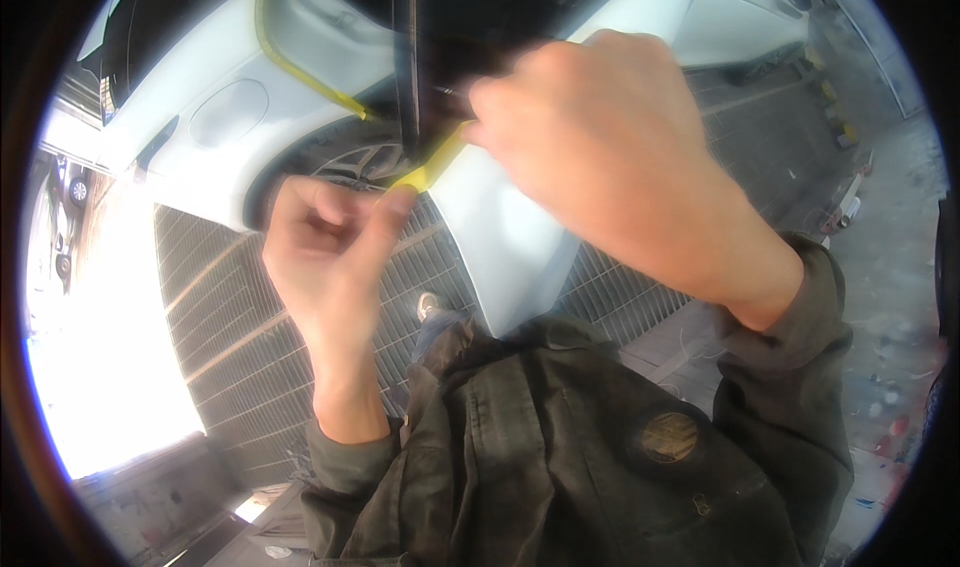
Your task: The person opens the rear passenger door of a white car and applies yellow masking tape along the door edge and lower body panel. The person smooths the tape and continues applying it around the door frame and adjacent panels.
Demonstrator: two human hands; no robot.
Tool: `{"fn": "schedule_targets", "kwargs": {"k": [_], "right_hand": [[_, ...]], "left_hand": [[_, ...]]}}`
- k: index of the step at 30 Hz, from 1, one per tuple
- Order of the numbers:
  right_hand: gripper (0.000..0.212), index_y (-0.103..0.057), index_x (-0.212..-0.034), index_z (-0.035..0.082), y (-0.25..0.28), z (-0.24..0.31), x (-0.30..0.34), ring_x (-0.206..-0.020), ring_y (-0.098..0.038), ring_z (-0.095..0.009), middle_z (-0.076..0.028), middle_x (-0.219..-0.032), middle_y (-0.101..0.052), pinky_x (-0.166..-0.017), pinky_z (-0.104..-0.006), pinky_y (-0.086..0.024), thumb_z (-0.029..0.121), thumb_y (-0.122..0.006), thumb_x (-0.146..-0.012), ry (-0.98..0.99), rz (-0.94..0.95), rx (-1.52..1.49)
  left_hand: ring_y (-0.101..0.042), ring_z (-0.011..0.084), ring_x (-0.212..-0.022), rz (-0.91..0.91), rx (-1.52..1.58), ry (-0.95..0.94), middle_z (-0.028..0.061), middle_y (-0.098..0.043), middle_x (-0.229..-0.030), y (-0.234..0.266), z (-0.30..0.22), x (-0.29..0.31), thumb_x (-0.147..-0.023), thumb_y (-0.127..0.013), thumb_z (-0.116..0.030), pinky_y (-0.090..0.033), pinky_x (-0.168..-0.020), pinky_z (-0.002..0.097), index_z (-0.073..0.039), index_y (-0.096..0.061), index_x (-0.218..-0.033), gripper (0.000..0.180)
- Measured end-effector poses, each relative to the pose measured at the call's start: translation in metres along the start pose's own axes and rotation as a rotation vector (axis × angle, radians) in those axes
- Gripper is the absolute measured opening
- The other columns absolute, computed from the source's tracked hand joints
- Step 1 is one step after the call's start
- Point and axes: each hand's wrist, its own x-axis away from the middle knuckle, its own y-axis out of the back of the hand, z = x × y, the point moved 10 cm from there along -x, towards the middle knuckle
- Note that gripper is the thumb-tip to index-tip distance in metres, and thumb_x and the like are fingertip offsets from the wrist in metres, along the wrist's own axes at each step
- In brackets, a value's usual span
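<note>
A short strip of yellow masking tape (436, 161) stretches between my hands along the edge of a white car door (505, 237). My left hand (330, 242) is closed, its thumb pressing one end of the tape against a finger. My right hand (605, 132) is higher and to the right, over the door, with curled fingers at the tape's other end. Motion blurs its fingertips. Whether the strip sticks to the door there, I cannot tell. Another line of yellow tape (290, 67) runs along the door opening of the white car body (215, 117).
A wheel (365, 159) shows behind my left hand, under the wheel arch. Slatted grating (240, 307) covers the floor, and my shoe (428, 305) stands on it. The door juts toward my body. Small items (845, 207) lie on the floor at right.
</note>
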Motion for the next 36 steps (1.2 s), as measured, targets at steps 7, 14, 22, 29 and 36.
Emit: {"fn": "schedule_targets", "kwargs": {"k": [7,14,22,29,36], "right_hand": [[0.022,-0.063,-0.075,0.012,-0.003,-0.001,-0.001,-0.054,-0.062,-0.025,-0.006,-0.059,-0.058,-0.054,-0.0392,-0.047,0.024,-0.073,-0.090,-0.020,0.043,0.029],[0.026,-0.063,-0.074,0.012,-0.006,-0.002,-0.002,-0.054,-0.062,-0.025,-0.005,-0.058,-0.057,-0.054,-0.0382,-0.047,0.028,-0.073,-0.092,-0.036,0.079,0.078],[0.025,-0.064,-0.076,0.012,-0.008,-0.001,-0.003,-0.055,-0.063,-0.025,-0.005,-0.060,-0.058,-0.055,-0.0386,-0.047,0.028,-0.073,-0.091,-0.035,0.081,0.104],[0.024,-0.064,-0.076,0.012,-0.006,-0.004,-0.003,-0.056,-0.063,-0.026,-0.005,-0.060,-0.059,-0.055,-0.0393,-0.047,0.029,-0.073,-0.091,-0.043,0.064,0.096],[0.023,-0.064,-0.076,0.012,-0.002,-0.004,-0.001,-0.057,-0.064,-0.027,-0.005,-0.062,-0.060,-0.055,-0.0398,-0.048,0.028,-0.074,-0.089,-0.050,0.004,0.000]], "left_hand": [[-0.066,0.0077,-0.074,0.027,0.038,-0.053,0.0079,-0.073,-0.086,-0.002,0.003,-0.008,-0.086,-0.078,0.008,-0.051,-0.068,0.0187,-0.008,-0.050,-0.089,0.032],[-0.066,0.0079,-0.077,0.037,0.085,-0.087,0.0093,-0.073,-0.089,-0.008,0.004,-0.013,-0.086,-0.077,0.010,-0.053,-0.069,0.0196,-0.007,-0.050,-0.091,0.032],[-0.068,0.0100,-0.082,0.028,0.166,-0.106,0.0126,-0.071,-0.100,-0.009,0.009,-0.013,-0.087,-0.076,0.010,-0.055,-0.072,0.0218,-0.006,-0.052,-0.094,0.030],[-0.069,0.0128,-0.086,0.025,0.103,-0.034,0.0134,-0.064,-0.119,-0.012,0.011,-0.011,-0.085,-0.078,0.007,-0.059,-0.077,0.0240,-0.003,-0.055,-0.106,0.033],[-0.067,0.0112,-0.085,0.065,0.008,-0.017,0.0050,-0.062,-0.105,-0.032,0.002,-0.013,-0.081,-0.082,-0.003,-0.057,-0.071,0.0230,-0.003,-0.057,-0.108,0.037]]}}
